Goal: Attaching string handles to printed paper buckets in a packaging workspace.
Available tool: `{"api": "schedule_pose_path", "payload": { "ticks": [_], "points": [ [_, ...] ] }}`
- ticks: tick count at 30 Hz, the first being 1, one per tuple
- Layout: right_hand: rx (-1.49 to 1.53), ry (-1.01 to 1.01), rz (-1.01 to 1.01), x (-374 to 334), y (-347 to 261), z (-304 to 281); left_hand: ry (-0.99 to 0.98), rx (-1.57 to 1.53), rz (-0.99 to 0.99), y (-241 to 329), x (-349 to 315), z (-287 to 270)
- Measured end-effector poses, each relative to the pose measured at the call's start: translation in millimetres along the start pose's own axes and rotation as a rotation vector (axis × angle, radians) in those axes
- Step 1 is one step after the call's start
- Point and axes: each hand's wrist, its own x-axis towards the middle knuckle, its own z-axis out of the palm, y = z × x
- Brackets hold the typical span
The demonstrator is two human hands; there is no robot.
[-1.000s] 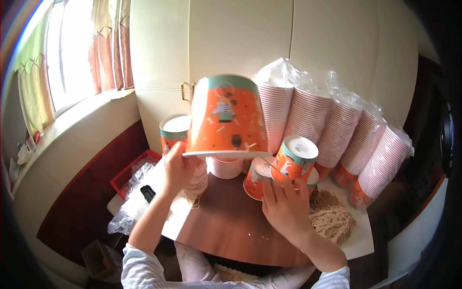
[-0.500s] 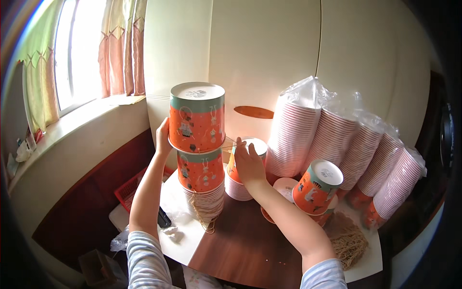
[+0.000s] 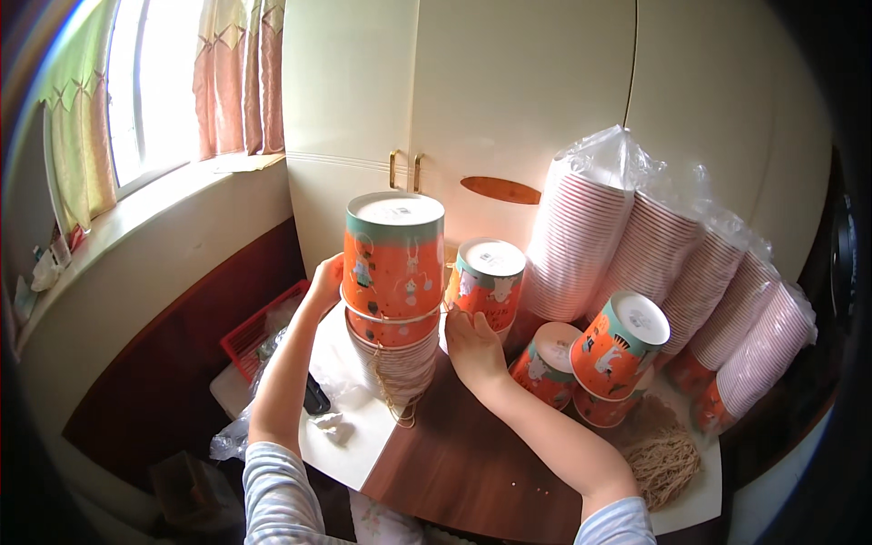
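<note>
An orange paper bucket [image 3: 393, 263] with a green band and white base sits upside down over a nested stack of white-rimmed buckets [image 3: 400, 368]. My left hand [image 3: 325, 285] is closed against its left side, near the rim. At the rim's right side my right hand [image 3: 476, 347] pinches a thin string; the fingertips are partly hidden. Loops of tan string [image 3: 391, 400] hang down the front of the stack. Just behind my right hand stands another upturned bucket [image 3: 490, 282] on a shorter stack.
Tall plastic-wrapped bucket stacks [image 3: 581, 236] lean along the back right. Three upturned buckets [image 3: 620, 350] are grouped before them, beside a heap of tan string [image 3: 663, 463]. Left of the stack lie a dark object [image 3: 315, 397] and a red basket [image 3: 263, 331]. The brown-and-white tabletop [image 3: 454, 454] spans the front.
The top bucket has come down over the stack, covering more of the bucket beneath. Both hands have lowered with it. The camera's view has tilted slightly.
</note>
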Motion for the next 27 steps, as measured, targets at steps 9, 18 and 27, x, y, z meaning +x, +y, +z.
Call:
{"api": "schedule_pose_path", "payload": {
  "ticks": [9,18,27],
  "points": [
    [0.213,0.003,-0.092,-8.0,-10.6,-5.0,0.246,-0.259,-0.316,40.4,-54.0,21.5],
    [0.240,-0.030,-0.097,-10.7,-13.7,0.2,0.248,-0.355,-0.179,45.6,-67.0,32.9],
    [0.572,0.062,-0.124,-19.9,-6.6,33.6,0.314,0.219,-0.031,50.9,-96.5,49.7]
  ]
}}
